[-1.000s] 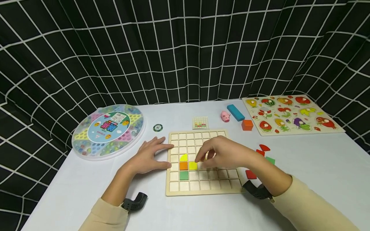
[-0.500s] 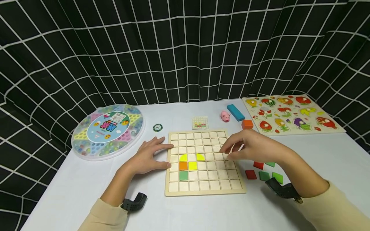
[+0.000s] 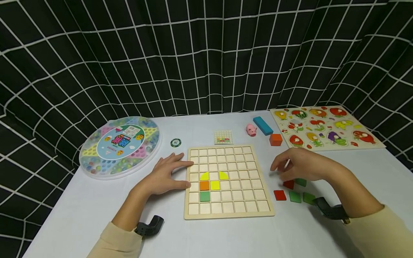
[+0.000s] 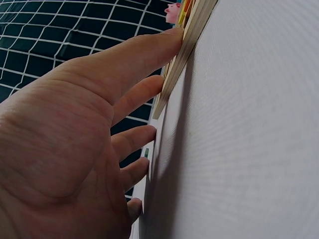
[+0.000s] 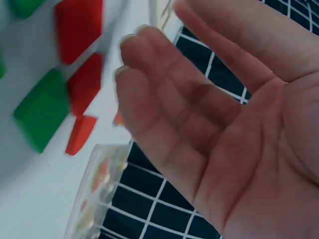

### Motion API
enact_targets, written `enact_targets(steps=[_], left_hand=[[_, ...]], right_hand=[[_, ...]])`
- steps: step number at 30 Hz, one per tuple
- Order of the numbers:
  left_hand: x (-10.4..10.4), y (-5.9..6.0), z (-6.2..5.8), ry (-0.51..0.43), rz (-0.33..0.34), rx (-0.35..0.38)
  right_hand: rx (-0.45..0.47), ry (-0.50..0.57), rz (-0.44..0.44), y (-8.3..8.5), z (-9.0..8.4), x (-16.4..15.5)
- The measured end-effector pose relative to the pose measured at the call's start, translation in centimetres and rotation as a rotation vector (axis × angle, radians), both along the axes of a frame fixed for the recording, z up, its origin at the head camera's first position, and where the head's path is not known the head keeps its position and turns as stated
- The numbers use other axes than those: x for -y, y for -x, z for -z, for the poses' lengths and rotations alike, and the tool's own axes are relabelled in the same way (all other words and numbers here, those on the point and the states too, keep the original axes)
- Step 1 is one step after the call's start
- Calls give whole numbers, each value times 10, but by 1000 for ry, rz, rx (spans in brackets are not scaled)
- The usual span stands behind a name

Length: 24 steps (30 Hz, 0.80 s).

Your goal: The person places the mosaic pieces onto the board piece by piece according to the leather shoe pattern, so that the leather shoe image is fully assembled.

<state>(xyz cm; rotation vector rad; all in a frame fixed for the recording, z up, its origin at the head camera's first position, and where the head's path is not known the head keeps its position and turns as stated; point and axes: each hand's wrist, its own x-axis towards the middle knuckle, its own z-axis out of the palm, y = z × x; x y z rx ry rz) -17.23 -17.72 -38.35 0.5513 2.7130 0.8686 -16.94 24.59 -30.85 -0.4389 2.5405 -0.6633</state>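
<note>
Red and green flat tiles (image 3: pixel 292 193) at 6 o'clock just beneath empty, loosely open right hand (image 3: pixel 304 168); left hand (image 3: pixel 166 175) flat, bracing wooden grid board (image 3: pixel 226 211).

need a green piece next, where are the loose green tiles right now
In the head view the loose green tiles lie on the white table right of the wooden grid board, beside the red tiles, just under the right hand.
</note>
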Motion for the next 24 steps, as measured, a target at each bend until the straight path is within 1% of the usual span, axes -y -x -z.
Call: enact_targets(steps=[3, 5, 9, 16, 24], left_hand=[[0, 0, 1, -4, 0, -6], [1, 0, 2, -6, 2, -12], [1, 0, 2, -9, 6, -14], [1, 0, 1, -3, 8, -19], [-1, -1, -1, -4, 6, -14]], right_hand=[[50, -41, 22, -1, 5, -6], [60, -62, 30, -1, 8, -9], [38, -97, 35, -3, 14, -13], [-13, -117, 33, -7, 23, -13], [-81, -201, 52, -12, 21, -4]])
